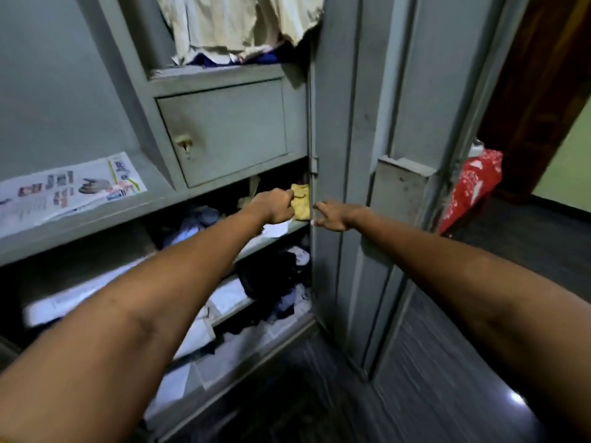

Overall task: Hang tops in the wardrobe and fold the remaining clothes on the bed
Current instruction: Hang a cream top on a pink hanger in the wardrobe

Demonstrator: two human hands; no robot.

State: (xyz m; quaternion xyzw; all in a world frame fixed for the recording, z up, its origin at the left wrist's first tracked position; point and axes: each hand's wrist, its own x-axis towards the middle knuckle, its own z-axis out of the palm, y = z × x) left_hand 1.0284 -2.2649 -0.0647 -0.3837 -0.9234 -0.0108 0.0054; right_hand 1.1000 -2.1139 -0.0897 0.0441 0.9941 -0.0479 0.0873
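I face an open grey metal wardrobe (224, 123). A folded yellow cloth (302, 203) lies at the right end of a middle shelf. My left hand (275, 204) is closed against its left edge; whether it grips the cloth is unclear. My right hand (334, 215) is stretched out with fingers apart beside the wardrobe's door edge (315, 199), just right of the cloth. Cream tops (236, 24) hang in the upper section. The lower shelves hold dark and light clothes (271, 276) in loose heaps.
A locker door with a keyhole (220, 132) sits above the shelf. Newspaper (67, 190) lines the left shelf. The open wardrobe door (399, 155) stands to the right. A red patterned cloth (473, 183) lies beyond it. The floor (431, 362) is dark.
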